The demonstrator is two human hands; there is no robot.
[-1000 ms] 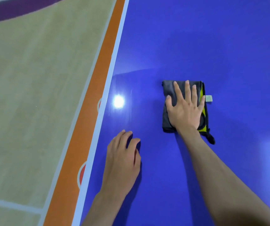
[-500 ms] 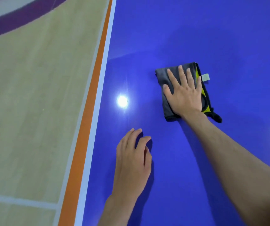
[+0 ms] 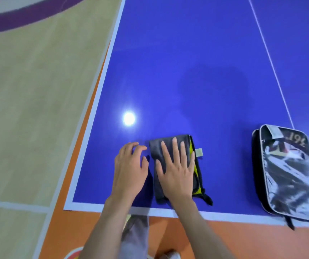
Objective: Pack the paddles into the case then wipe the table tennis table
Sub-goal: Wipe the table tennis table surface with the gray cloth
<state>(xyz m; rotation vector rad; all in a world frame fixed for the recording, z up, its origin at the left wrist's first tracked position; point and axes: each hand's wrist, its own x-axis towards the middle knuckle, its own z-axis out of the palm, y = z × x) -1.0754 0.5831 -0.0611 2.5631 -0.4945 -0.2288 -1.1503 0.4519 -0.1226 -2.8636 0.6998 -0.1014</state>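
- The right hand [image 3: 176, 172] lies flat with fingers spread, pressing a folded grey cloth [image 3: 170, 143] onto the blue table [image 3: 187, 62] near its front edge.
- The left hand [image 3: 129, 169] rests on the table just beside the cloth, fingers loosely bent, holding nothing.
- A zipped paddle case [image 3: 288, 172] lies well to the right at the same edge.

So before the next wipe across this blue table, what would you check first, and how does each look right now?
1. Right hand flat on the folded cloth: ok.
2. Cloth lying fully on the table, not over the near edge: ok.
3. Left hand resting on the table beside the cloth, out of a forward path: ok.
4. Case off to the right, apart from the cloth: ok.
5. Case fully shut: cannot tell.
6. Table already clean: cannot tell.
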